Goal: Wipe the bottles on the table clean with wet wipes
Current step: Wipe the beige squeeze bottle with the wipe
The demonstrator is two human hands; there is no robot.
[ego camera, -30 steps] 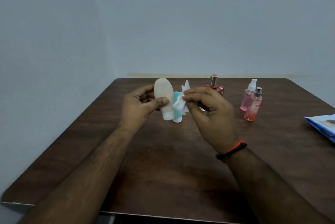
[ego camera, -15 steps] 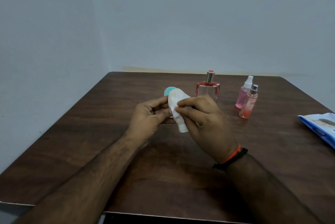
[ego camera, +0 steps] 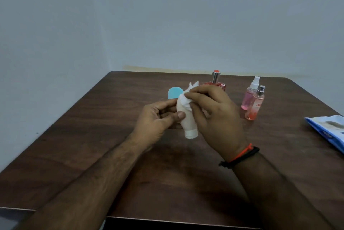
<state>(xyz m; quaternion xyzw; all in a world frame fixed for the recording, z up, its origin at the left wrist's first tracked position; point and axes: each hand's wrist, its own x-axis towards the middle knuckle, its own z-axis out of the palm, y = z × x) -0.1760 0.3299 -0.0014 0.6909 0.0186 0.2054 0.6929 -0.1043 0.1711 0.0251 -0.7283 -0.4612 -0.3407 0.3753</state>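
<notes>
The left hand (ego camera: 158, 116) holds the small cream plastic tube bottle (ego camera: 187, 120) above the dark brown wooden table (ego camera: 111, 146). Its thumb and fingers are curled round the middle of the bottle, I think so that the bottle does not turn or slip while it is rubbed. The bottle is held with its white cap downward and a little tilted, clear of the table surface, which leaves its rounded upper end free for the wipe.

Just behind the left fingers stands a turquoise rounded bottle (ego camera: 173, 93); only its top shows, and it seems to wait for its turn.

The crumpled white wet wipe (ego camera: 187, 99) lies against the upper end of the cream bottle, with a loose corner standing up. The right hand (ego camera: 216, 110) pinches this wipe between the thumb and the bent fingers and presses it onto the bottle, probably to rub the surface there. The cream bottle looks matte and plain, and I cannot tell if any dirt is on it.

Further right, a red square glass perfume bottle with a silver cap (ego camera: 215, 80) stands upright, partly hidden by the right hand. Near it two slim pink spray bottles (ego camera: 253, 101) stand just beside each other. At the right edge lies a blue and white wipes packet (ego camera: 329, 129), well apart from the hands.
</notes>
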